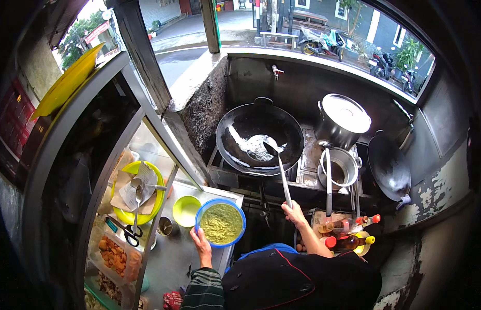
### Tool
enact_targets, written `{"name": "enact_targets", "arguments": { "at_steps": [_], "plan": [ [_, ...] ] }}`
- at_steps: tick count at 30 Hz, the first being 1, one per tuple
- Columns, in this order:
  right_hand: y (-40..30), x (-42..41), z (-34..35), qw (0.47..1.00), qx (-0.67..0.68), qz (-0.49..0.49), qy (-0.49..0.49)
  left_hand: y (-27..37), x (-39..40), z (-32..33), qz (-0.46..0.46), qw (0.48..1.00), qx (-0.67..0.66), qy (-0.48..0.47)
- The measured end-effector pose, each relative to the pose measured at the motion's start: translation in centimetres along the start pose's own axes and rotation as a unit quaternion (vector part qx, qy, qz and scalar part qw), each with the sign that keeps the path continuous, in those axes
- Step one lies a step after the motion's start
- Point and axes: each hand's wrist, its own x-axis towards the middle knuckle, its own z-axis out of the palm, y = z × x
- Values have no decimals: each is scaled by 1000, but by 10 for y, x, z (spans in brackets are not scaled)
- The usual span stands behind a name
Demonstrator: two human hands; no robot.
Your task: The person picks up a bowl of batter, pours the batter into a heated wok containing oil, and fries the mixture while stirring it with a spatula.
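Note:
My right hand (294, 214) grips the long metal handle of a wok spatula (284, 180). The spatula's dark blade rests inside a large black wok (260, 116), which has shiny liquid, perhaps oil, pooled at its bottom. At lower left, my left hand (202, 244) holds the near-left rim of a blue bowl (243, 226), thumb over the edge and fingers partly hidden. A coarse yellow-green paste (221, 224) fills most of that bowl. Just left of it sits a small lime-green bowl (186, 211) with pale contents, beside a metal cup (165, 226).
Right of the wok stand a lidded stockpot (339, 135) and a smaller pot (346, 164) with a ladle (329, 182). A second wok (388, 166) leans against the right wall. Sauce bottles (351, 243) lie near my right forearm. A framed glass cabinet (126, 64) borders the left; scissors (131, 234) lie inside.

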Motion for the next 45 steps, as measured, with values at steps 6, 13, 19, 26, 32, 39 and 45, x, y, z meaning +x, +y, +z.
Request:
{"name": "enact_targets", "arguments": {
  "at_steps": [6, 13, 19, 26, 32, 39, 45],
  "plan": [
    [3, 3, 0, 1000, 3, 10, -2, 5, 2, 1, 7, 1000, 5, -6],
    [3, 8, 1, 1000, -9, -3, 0, 12, -1, 2, 25, 999, 24, 15],
    [9, 5, 0, 1000, -6, -28, 0, 11, -6, 5, -5, 999, -13, 33],
    [18, 6, 6, 998, -32, -53, 12, -21, 2, 9, 154, 981, 96, 68],
    [40, 33, 0, 997, -25, -71, -5, -11, 2, 6, 215, 957, 167, 99],
    [19, 7, 1, 994, -31, -102, -21, -25, 1, 7, 214, 957, 182, 76],
    [-1, -13, 8, 989, -54, -136, -19, -21, 1, 11, 166, 974, 128, 88]
  ]
}}
